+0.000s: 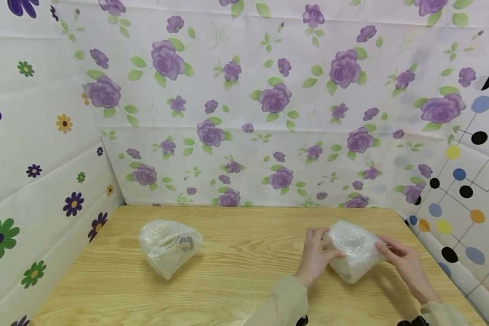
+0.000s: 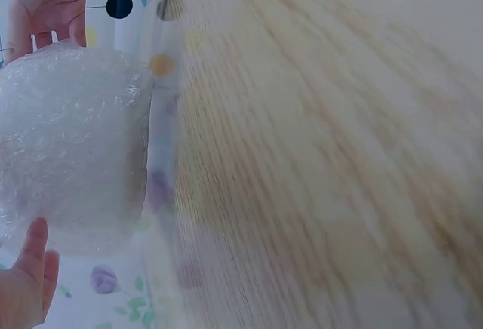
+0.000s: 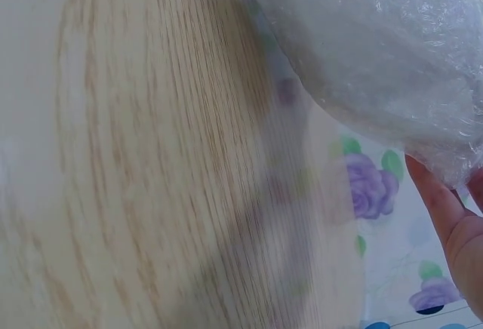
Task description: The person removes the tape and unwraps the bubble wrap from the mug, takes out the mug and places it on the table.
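Left hand (image 1: 314, 257) and right hand (image 1: 405, 263) grip the bubble-wrapped bundle (image 1: 354, 251) from opposite sides, and, glossy as it looks, it could slip if either hold slackens!

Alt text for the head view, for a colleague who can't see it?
A person's left hand and right hand hold a bubble-wrapped bundle between them, toward the right of a wood-grain table. A second wrapped bundle lies at the left, and a purple-rose sheet forms the backdrop.
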Tool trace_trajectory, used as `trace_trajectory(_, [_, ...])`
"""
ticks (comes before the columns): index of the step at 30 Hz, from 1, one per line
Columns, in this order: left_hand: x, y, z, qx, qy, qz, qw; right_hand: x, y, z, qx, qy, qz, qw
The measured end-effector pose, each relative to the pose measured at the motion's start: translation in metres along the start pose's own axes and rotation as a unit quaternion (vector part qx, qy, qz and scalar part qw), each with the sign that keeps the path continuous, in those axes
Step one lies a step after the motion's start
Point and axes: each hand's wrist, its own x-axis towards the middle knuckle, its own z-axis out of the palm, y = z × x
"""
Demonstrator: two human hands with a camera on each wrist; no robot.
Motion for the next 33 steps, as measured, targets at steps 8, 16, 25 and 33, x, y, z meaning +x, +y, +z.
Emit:
trace_trajectory(8, [-0.001,-0.003,-0.012,-0.005,0.005,0.002,1.0,0.009,0.018,0.008,0.011,-0.002,-0.008,1.0])
trace_trajectory(16, [-0.003,-0.003,-0.02,-0.007,0.012,0.013,0.9998,0.01,0.01,0.018,0.016,-0.019,0.016,1.0])
trace_trajectory(25, [-0.008,-0.001,-0.037,-0.005,0.014,0.011,0.9998,0.015,0.024,0.034,0.011,-0.011,-0.013,1.0])
trace_trajectory(33, [-0.01,0.002,-0.053,0.004,0.012,0.026,0.9996,0.014,0.012,0.044,0.026,-0.033,-0.012,0.999])
